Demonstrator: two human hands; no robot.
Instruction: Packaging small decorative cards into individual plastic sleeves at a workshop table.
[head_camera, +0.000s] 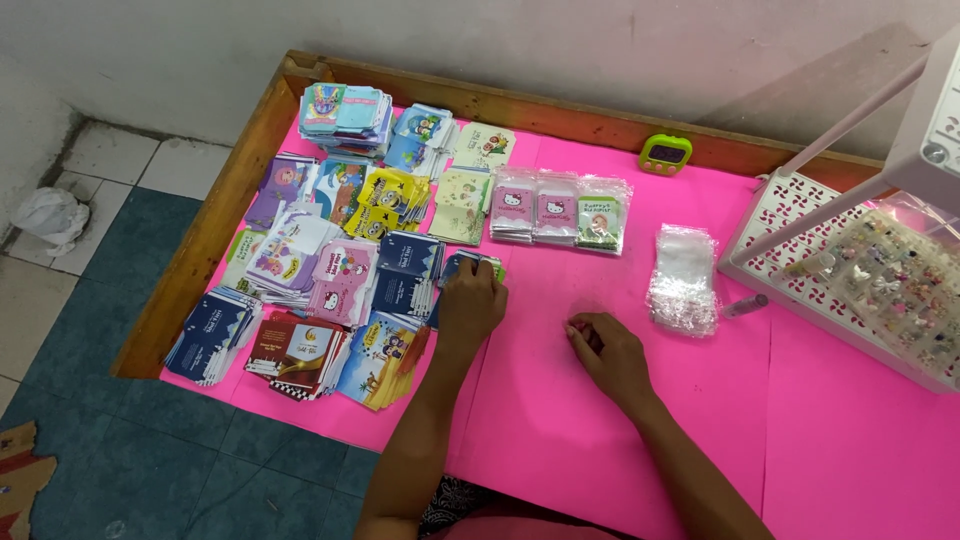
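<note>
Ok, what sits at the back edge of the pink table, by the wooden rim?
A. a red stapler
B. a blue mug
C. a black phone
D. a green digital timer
D: a small green digital timer stands on the pink table against the wooden rim.

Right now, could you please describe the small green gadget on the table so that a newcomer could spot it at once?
Start at the pink table and follow its wooden far rim along the wall. Just inside that rim, beyond the row of clear packets, stands the green gadget. It is the only rounded, lime-green thing with a dark screen; everything near it is flat card or plastic.
</note>
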